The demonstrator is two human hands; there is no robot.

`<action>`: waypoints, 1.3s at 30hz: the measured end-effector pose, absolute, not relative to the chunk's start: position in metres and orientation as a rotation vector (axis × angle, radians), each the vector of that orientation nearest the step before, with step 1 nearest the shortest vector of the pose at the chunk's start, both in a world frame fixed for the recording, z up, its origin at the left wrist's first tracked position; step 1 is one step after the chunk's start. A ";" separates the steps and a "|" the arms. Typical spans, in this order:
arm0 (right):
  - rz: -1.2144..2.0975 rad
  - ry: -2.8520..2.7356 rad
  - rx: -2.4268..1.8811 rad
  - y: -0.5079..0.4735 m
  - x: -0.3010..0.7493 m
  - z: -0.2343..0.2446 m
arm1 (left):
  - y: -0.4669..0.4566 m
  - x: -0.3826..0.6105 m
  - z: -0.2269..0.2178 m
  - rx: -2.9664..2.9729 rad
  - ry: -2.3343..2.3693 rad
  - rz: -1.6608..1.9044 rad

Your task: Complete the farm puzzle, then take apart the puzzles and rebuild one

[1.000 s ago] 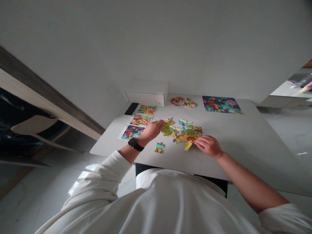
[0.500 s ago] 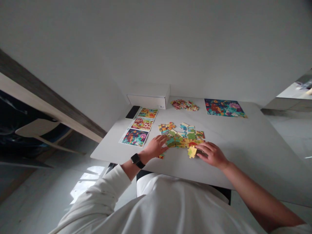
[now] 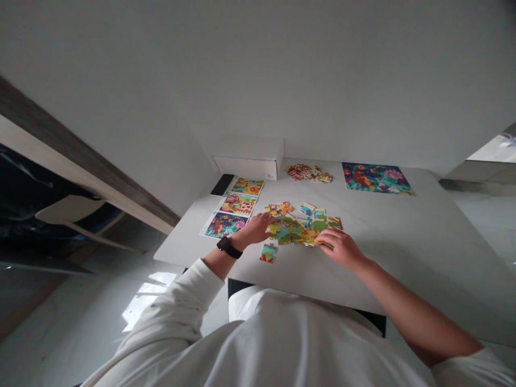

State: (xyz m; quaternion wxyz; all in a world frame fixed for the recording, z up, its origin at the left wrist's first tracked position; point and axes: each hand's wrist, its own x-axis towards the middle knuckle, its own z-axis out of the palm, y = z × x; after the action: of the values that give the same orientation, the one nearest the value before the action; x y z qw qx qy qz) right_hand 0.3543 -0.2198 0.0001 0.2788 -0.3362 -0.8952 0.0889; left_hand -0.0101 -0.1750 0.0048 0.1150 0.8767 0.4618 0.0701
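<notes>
A cluster of joined jigsaw pieces (image 3: 300, 230), green, yellow and blue, lies in the middle of the white table (image 3: 403, 236). My left hand (image 3: 253, 229), with a black watch on the wrist, grips the cluster's left edge with curled fingers. My right hand (image 3: 341, 247) presses curled fingers on the cluster's right edge. A single loose piece (image 3: 267, 252) lies just in front of my left hand. More loose pieces (image 3: 278, 208) sit behind the cluster.
Three picture cards (image 3: 236, 205) lie in a row at the left, with a black phone (image 3: 222, 184) and a white box (image 3: 250, 157) behind them. A pile of pieces (image 3: 308, 173) and a finished puzzle (image 3: 374, 177) sit at the far edge.
My left hand set a lifted group of pieces down against the cluster, slid toward the table's front, then came back to the cluster's left edge. The loose piece shows again in front of it.
</notes>
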 end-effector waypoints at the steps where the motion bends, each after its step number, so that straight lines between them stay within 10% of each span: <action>1: 0.260 -2.388 -0.910 -0.219 0.354 0.000 | -0.172 -0.012 0.005 2.558 1.349 0.192; 28: 0.117 -2.119 -1.074 -0.201 0.333 0.008 | -0.164 -0.022 0.012 2.440 1.384 0.064; 39: 0.194 -2.299 -1.152 -0.194 0.346 -0.015 | -0.172 0.017 0.022 2.467 1.771 0.520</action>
State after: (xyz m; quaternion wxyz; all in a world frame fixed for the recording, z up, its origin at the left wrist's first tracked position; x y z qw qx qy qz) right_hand 0.3457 -0.1942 -0.0147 0.2775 -0.4292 -0.8565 0.0721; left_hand 0.0175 -0.1725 0.0225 0.0303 0.8004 0.5744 0.1687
